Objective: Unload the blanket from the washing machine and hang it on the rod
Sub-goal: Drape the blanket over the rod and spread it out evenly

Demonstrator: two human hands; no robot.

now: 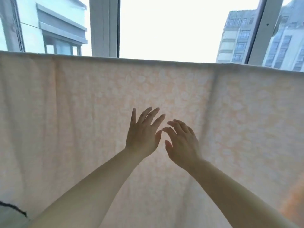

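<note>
Two empty grips: left hand (141,135), right hand (182,143), one blanket (74,99).

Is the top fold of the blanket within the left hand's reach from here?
Probably yes. The left hand is open in front of the blanket, and nothing lies between it and the fold above.

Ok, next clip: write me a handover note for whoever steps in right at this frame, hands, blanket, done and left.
Left hand: open, fingers spread, holding nothing, in front of the blanket.
Right hand: open, fingers loosely bent, also empty.
Blanket: draped over the rod by the window, spread wide, with vertical creases at left and right.
Done: unloaded and hung.
Left: probably only smoothing the creases; whether the hands touch the cloth cannot be told.
</note>
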